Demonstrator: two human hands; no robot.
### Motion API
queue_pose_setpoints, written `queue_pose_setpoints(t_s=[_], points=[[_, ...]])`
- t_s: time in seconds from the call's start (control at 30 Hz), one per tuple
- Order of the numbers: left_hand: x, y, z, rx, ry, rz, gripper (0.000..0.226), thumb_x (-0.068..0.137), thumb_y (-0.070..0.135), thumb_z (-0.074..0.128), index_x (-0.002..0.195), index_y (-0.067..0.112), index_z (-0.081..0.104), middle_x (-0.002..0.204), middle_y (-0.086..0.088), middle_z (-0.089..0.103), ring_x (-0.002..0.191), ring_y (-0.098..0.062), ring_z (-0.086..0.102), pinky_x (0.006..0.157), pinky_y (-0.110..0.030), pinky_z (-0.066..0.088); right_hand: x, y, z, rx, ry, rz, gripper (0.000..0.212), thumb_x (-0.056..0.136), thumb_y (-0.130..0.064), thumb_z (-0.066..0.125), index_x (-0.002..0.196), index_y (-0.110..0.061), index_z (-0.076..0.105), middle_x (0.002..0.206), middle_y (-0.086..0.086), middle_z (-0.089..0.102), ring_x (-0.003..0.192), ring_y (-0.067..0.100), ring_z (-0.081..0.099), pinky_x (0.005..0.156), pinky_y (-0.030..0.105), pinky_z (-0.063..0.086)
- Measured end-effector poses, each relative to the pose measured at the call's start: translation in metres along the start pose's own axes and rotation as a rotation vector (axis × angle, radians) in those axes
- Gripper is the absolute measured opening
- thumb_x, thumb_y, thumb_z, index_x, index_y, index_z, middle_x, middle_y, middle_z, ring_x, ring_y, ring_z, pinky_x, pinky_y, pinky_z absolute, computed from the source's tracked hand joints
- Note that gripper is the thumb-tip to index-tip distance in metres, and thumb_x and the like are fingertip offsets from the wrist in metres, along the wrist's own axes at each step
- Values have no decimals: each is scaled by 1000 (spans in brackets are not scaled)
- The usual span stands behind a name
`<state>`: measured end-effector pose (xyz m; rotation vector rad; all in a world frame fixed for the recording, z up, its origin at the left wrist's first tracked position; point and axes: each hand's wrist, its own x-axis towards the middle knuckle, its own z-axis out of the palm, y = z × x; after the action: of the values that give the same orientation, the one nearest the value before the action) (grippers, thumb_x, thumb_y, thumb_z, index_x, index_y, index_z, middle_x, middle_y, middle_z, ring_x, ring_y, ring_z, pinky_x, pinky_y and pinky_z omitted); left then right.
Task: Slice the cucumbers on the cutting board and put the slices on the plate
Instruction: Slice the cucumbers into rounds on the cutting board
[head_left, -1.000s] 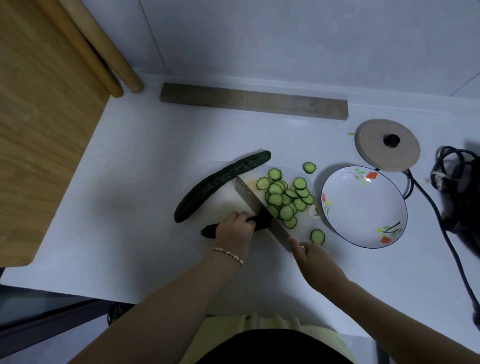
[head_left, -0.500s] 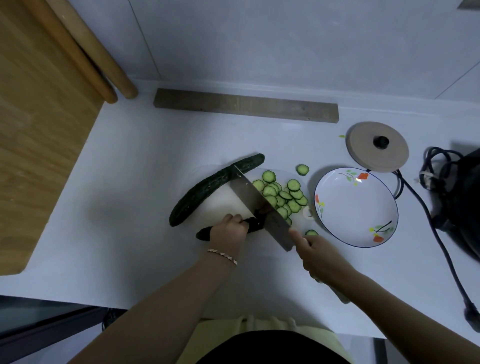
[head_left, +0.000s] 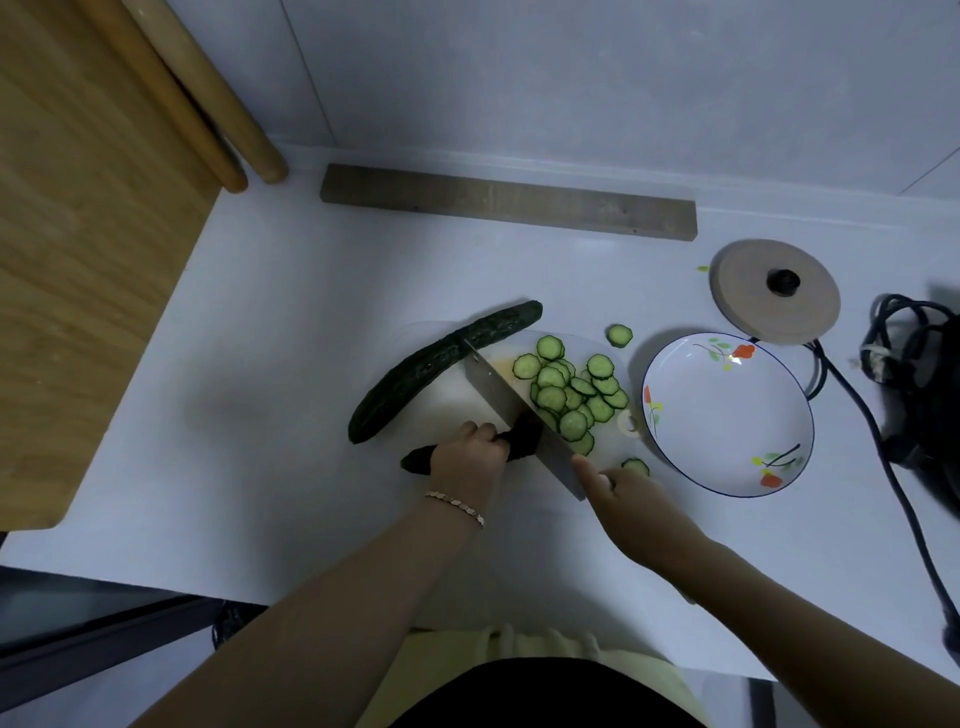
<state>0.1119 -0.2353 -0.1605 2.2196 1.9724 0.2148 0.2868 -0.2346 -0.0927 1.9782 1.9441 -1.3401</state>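
A white cutting board (head_left: 441, 400) lies on the counter. My left hand (head_left: 467, 460) grips a short dark cucumber piece (head_left: 524, 436) lying on the board. My right hand (head_left: 636, 501) holds a cleaver (head_left: 506, 395) by its hidden handle, forefinger stretched toward the blade. The blade stands across the cucumber piece's cut end. Several cucumber slices (head_left: 569, 395) are piled to the right of the blade. A whole cucumber (head_left: 436, 364) lies along the board's far left edge. The floral plate (head_left: 727, 415) sits to the right of the board with nothing on it.
Stray slices lie on the counter, one slice (head_left: 619, 335) beyond the board and another slice (head_left: 636, 466) by my right hand. A round wooden lid (head_left: 774, 291), black cables (head_left: 878, 415), a grey wooden strip (head_left: 509, 202) and a wooden panel (head_left: 78, 234) surround the work area.
The cleaver's flat face shows more than a second ago, and the blade has shifted slightly along the cucumber piece. Both hands keep their grips.
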Motion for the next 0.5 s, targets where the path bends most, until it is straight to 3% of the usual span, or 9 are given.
queue_pose_setpoints(t_s=[0.1, 0.17, 0.23, 0.3, 0.4, 0.5], points=[[-1, -2, 3, -18, 3, -17, 35, 21, 2, 85, 39, 15, 58, 44, 1, 49, 41, -17, 51, 34, -12, 26, 5, 5, 14, -11, 22, -6, 55, 96, -50, 31, 58, -11, 35, 55, 4, 37, 55, 18, 40, 56, 31, 31], [-3, -4, 5, -22, 46, -3, 24, 35, 4, 80, 44, 15, 61, 47, 1, 52, 44, -17, 53, 34, -13, 27, 6, 12, 23, 25, 39, 2, 54, 96, -50, 32, 57, -13, 33, 55, 4, 35, 53, 18, 39, 56, 32, 30], [-5, -8, 8, -49, 91, 18, 12, 58, 11, 58, 50, 16, 65, 52, 2, 56, 48, -16, 57, 32, -14, 33, 8, 17, 26, 149, 32, 43, 54, 95, -50, 33, 55, -15, 38, 52, 3, 38, 50, 17, 40, 57, 31, 32], [-7, -10, 11, -60, 124, 14, 26, 64, 11, 43, 53, 14, 66, 56, 2, 60, 50, -17, 59, 32, -16, 38, 9, 17, 24, 320, -2, 107, 54, 95, -51, 35, 52, -20, 43, 44, -2, 37, 39, 13, 37, 50, 27, 32], [-7, -10, 7, -50, 110, 10, 11, 51, 4, 60, 50, 14, 64, 56, 1, 59, 50, -18, 58, 31, -16, 36, 6, 13, 14, 374, -36, 142, 54, 95, -52, 36, 54, -17, 36, 39, -6, 33, 32, 11, 31, 40, 20, 29], [-5, -7, 3, -39, 35, 1, 23, 39, 0, 78, 46, 15, 63, 52, 2, 55, 48, -16, 56, 31, -14, 30, 3, 10, 4, 289, -35, 100, 53, 95, -52, 36, 56, -16, 34, 43, -5, 33, 32, 7, 30, 43, 22, 28]])
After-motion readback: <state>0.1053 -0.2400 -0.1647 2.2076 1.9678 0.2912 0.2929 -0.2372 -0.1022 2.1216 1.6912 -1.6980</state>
